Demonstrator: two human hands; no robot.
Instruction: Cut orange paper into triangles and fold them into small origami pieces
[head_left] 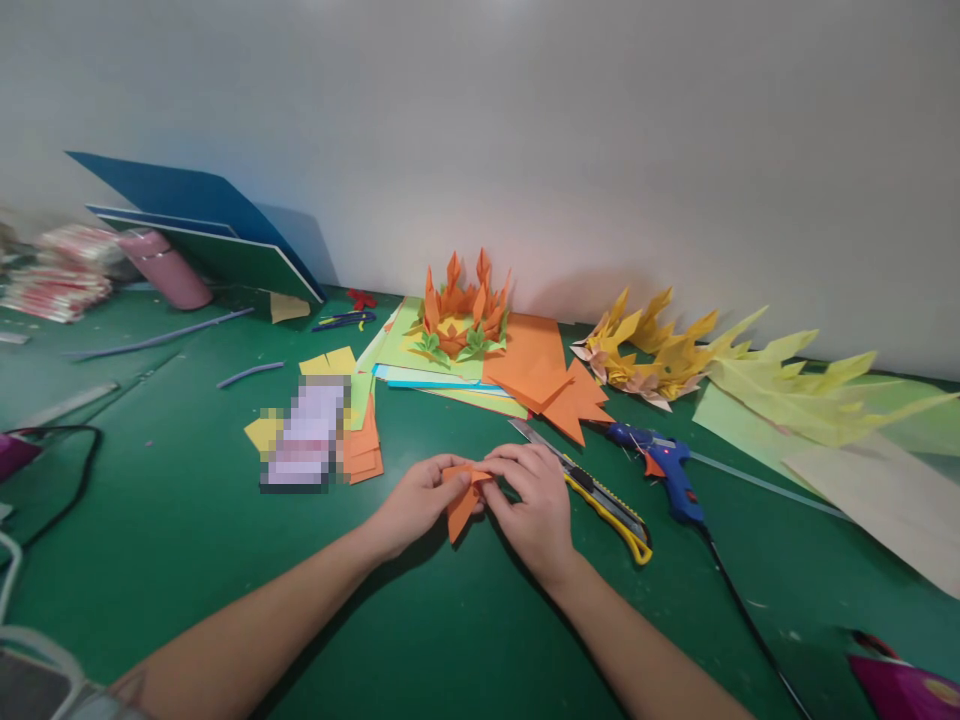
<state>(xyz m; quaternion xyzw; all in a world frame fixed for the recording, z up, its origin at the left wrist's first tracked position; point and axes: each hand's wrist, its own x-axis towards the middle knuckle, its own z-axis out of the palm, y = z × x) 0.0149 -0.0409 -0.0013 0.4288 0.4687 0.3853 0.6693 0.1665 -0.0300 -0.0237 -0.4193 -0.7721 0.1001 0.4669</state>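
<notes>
Orange folded paper (460, 518) was left of the cutter knife (604, 498), pinched between left fingers (453, 489) and right fingers (511, 468). Remotely, I judged aligned edges and firm, even creasing best.

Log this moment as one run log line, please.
left hand: pinching folded orange paper | right hand: on same paper | to the right: yellow cutter, blue glue gun | beyond: orange paper ornament

A pink bottle (169, 272) sits on the green table (420, 640) near a dark green board (244, 265) and a big blue board (191, 190).
</notes>
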